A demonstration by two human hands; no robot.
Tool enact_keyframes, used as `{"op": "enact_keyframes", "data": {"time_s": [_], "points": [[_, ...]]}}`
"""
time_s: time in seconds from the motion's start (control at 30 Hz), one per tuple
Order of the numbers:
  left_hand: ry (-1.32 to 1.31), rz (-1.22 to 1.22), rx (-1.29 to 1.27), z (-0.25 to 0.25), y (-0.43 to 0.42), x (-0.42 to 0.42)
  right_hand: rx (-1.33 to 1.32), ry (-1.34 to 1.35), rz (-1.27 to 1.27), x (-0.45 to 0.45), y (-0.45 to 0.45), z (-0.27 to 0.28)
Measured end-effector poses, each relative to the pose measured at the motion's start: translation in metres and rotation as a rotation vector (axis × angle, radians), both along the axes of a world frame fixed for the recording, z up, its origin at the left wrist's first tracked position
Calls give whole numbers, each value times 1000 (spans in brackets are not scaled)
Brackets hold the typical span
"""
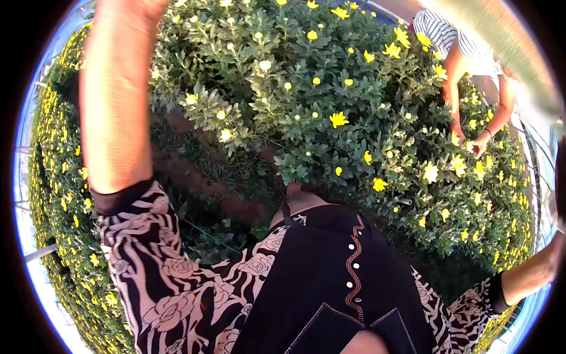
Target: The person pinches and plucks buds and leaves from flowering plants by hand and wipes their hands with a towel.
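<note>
My left forearm (pixel 118 100) is raised past the top edge, with only the base of my left hand (pixel 138 5) inside the view; its fingers are hidden. Leafy bushes with yellow flowers (pixel 295 88) lie beyond and beside that arm. At the right edge my right forearm (pixel 533 274) reaches out of view. A large blurred pale shape (pixel 507 41) fills the upper right, very close to the camera; I cannot make out whether it is my right hand. Neither hand visibly touches a plant.
Another person in a striped top (pixel 439 32) leans over the bushes at upper right, both hands (pixel 480 143) among the flowers. A soil path (pixel 194 183) runs between plant rows. A thin green string (pixel 209 233) crosses low by my sleeve. More flowering rows (pixel 59 194) stand at left.
</note>
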State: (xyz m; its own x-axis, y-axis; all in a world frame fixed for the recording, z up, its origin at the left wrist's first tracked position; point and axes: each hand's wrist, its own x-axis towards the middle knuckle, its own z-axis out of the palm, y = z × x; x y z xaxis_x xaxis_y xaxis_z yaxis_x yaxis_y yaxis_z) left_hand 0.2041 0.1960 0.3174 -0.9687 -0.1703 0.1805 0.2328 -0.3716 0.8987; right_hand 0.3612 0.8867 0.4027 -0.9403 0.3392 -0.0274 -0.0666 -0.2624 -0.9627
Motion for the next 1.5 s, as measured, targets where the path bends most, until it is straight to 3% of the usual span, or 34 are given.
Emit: {"op": "enact_keyframes", "data": {"time_s": [0.2, 0.43, 0.57, 0.67, 0.7, 0.77, 0.87, 0.9, 1.0, 1.07, 1.1, 1.17, 1.33, 1.5], "points": [[465, 11, -162, 41, -15, 19, 232, 223, -181, 109, 5, 16], [959, -82, -184, 62, -30, 184, 347, 510, -58, 161, 9, -11], [1044, -193, -125, 62, -20, 253, 272, 753, 310, 143, 4, -46], [921, -402, -91, 37, 4, 264, 78, 841, 941, 61, -38, -102], [771, -536, -179, 25, 20, 254, -10, 774, 1161, 23, -65, -126], [573, -941, -291, -1, 63, 218, -32, 419, 1143, 32, -116, -156], [-72, -399, -349, -49, 90, 239, 267, -225, 746, 52, -138, -211], [-138, -325, -457, -69, 70, 236, 307, -354, 624, 55, -139, -236], [-526, 109, -197, -137, 11, 242, 366, -680, 345, 86, -118, -320], [-631, 319, -159, -175, -30, 243, 291, -787, 331, 123, -94, -369], [-660, 384, -130, -191, -53, 241, 376, -833, 357, 142, -85, -388], [-698, 507, -77, -224, -94, 228, 453, -727, 400, 178, -69, -434], [-830, 742, -21, -293, -195, 142, 707, -1012, 394, 183, -94, -429], [-866, 813, -45, -353, -278, 41, 820, -1148, 402, 159, -153, -399]]}}
